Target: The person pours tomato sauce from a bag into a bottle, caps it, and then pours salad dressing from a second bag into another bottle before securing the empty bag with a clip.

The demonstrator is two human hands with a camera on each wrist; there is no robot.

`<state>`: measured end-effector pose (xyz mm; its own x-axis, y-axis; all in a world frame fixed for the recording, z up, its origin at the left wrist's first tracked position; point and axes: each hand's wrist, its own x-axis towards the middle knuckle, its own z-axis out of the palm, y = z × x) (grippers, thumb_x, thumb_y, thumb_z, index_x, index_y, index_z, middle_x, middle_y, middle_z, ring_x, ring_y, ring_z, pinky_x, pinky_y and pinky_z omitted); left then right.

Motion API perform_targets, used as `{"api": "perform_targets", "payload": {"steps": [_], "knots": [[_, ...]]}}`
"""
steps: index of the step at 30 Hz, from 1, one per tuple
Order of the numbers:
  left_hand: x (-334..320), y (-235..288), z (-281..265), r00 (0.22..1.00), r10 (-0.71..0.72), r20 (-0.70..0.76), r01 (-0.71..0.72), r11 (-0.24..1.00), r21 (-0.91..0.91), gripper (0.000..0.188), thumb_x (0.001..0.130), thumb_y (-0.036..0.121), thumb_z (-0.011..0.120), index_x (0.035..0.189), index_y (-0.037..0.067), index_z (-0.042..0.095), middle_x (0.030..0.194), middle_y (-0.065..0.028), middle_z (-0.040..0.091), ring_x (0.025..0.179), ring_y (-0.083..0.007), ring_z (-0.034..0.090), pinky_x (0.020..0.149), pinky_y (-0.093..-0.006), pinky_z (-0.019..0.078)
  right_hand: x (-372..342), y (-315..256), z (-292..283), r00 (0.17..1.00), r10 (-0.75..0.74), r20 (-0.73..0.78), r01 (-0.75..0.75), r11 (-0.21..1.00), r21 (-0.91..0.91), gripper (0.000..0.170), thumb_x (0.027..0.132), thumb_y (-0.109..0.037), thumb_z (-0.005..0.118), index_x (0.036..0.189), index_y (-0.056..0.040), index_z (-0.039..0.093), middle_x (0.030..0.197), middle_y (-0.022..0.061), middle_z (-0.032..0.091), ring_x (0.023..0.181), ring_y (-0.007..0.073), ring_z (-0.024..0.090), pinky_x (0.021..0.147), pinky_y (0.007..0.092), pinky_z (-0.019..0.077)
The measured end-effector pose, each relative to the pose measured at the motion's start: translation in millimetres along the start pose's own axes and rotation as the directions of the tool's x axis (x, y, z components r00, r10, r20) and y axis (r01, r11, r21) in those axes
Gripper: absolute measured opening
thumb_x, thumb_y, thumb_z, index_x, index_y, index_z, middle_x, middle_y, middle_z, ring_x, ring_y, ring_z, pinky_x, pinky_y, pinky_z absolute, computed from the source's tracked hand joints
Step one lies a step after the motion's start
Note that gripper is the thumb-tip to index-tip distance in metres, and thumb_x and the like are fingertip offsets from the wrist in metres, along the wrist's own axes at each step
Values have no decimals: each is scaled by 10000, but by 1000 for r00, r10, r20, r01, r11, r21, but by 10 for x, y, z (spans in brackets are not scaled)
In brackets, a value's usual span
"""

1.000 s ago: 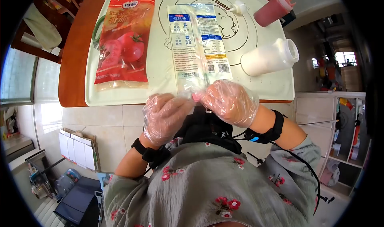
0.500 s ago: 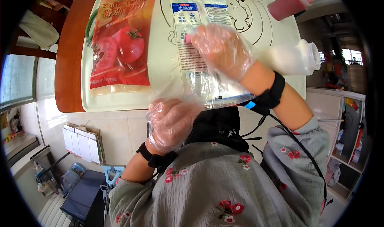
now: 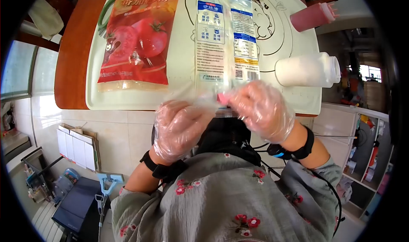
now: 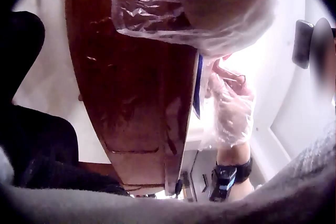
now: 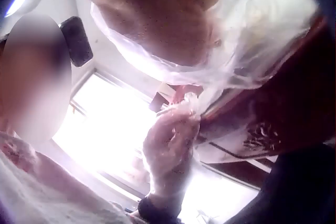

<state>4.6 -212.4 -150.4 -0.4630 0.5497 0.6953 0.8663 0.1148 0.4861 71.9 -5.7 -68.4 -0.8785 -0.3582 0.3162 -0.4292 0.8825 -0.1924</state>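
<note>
A clear packet with blue and white labels (image 3: 210, 50) lies on the white tray (image 3: 94, 98), its near end at the tray's front edge. At that end the gloved left hand (image 3: 181, 129) has its fingers curled on thin clear plastic, seemingly the packet's edge. Close beside it, the gloved right hand (image 3: 264, 110) pinches a small pink object (image 3: 222, 99) over the packet's near end. The left wrist view shows the right hand (image 4: 233, 108) past the table edge; the right wrist view shows the left hand (image 5: 170, 142) below a reddish piece. Loose glove plastic hides the fingertips.
A red tomato packet (image 3: 138, 41) lies on the tray's left part, a green ring (image 3: 103, 15) behind it. To the right are a white bottle (image 3: 304, 70) lying on its side and a red squeeze bottle (image 3: 310, 17). The wooden table edge (image 3: 68, 71) shows at left.
The right hand went up over the labelled packet with the pink object, then came back to the packet's near end beside the left hand. The left hand stayed near the front edge.
</note>
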Motion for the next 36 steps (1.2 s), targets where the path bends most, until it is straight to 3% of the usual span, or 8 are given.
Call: {"api": "perform_targets", "payload": {"steps": [5, 18, 21, 24, 27, 30, 31, 36], "knots": [[54, 33, -2, 998, -18, 61, 17, 1000, 22, 387, 578, 65, 696, 961, 121, 697, 964, 21, 639, 889, -215, 572, 750, -365, 452, 0, -66, 14, 995, -24, 95, 36, 991, -127, 148, 756, -58, 684, 881, -26, 610, 761, 66, 541, 690, 224, 572, 582, 337, 463], [28, 29, 58, 999, -28, 21, 27, 1000, 15, 383, 573, 56, 681, 950, 118, 708, 954, 30, 638, 837, -198, 575, 715, -356, 435, 421, 681, 264, 998, 39, -55, -58, 918, -391, 182, 760, -116, 679, 928, -65, 634, 827, 88, 606, 739, 246, 618, 646, 364, 525], [15, 38, 37, 999, -26, 45, 23, 998, 56, 372, 593, 64, 683, 960, 118, 709, 968, 24, 639, 807, -197, 568, 686, -352, 446, 568, 915, 350, 995, 35, -95, -74, 889, -451, 155, 815, -93, 669, 969, -73, 666, 756, 87, 535, 702, 284, 577, 591, 387, 504], [116, 113, -33, 999, -37, 32, 36, 999, 37, 442, 555, -13, 673, 980, 100, 712, 974, -3, 662, 783, -210, 584, 672, -340, 474, 552, 948, 241, 986, 63, -155, -88, 983, -164, 140, 838, -90, 677, 975, -59, 672, 797, 91, 583, 747, 243, 614, 626, 345, 520], [280, 292, -62, 996, -83, 29, 83, 997, -1, 432, 594, -24, 665, 1014, 74, 696, 1040, -55, 667, 846, -229, 617, 701, -349, 516, 411, 626, 82, 872, 433, -226, -436, 899, 40, 171, 835, -149, 732, 821, -7, 638, 825, 79, 639, 735, 190, 625, 675, 288, 519], [435, 402, 116, 999, -30, 15, 31, 999, -38, 408, 644, -32, 659, 1038, 68, 687, 1090, -86, 660, 949, -263, 638, 798, -363, 536, 189, 374, -6, 623, 772, 125, -667, 441, 601, 153, 842, -108, 740, 893, -7, 637, 919, 68, 672, 831, 109, 622, 743, 244, 501], [456, 439, 160, 998, -17, 64, 20, 998, -56, 347, 689, -16, 663, 1028, 55, 675, 1141, -108, 639, 1066, -316, 621, 889, -396, 527, 105, 336, -11, 621, 776, 110, -626, 407, 665, 149, 852, -99, 729, 915, -7, 630, 940, 67, 672, 851, 101, 616, 756, 244, 500], [562, 453, 339, 994, 94, 57, -81, 978, -194, 302, 689, 22, 686, 988, 17, 646, 1220, -144, 593, 1158, -380, 570, 934, -444, 502, -167, 259, 32, 576, 814, 67, -444, 244, 862, 179, 876, -62, 697, 1011, -6, 594, 986, 61, 660, 889, 107, 608, 792, 256, 504]]}}
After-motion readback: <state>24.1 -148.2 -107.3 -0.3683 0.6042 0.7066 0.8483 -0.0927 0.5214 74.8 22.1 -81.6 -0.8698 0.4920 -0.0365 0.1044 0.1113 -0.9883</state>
